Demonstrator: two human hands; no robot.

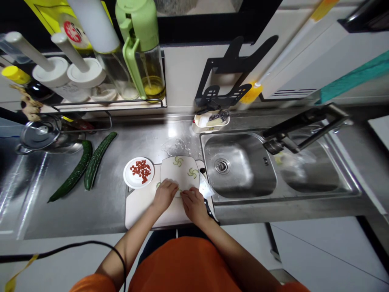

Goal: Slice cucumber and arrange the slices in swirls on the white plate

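Note:
A square white plate [184, 172] lies on a white cutting board [142, 209], with thin green cucumber slices [192, 173] set on it in curved pinwheel groups. Over the plate's near left corner is my left hand [165, 196], fingers bent and pressed together. My right hand [194, 204] rests at the near edge, its fingertips closed close to a bit of green slice. What either hand pinches is too small to make out. A knife [209, 209] lies beside and partly under my right hand. Left of the plate stands a round white plate [129, 172] of small red pieces [141, 170].
Two whole cucumbers [99, 160] lie on the steel counter at left, near a lidded pot [41, 132]. A rack [112, 106] holds jars and an oil bottle [148, 61]. To the right are a double sink [243, 162] and a dark faucet [300, 125]. A black cable [75, 244] crosses my left arm.

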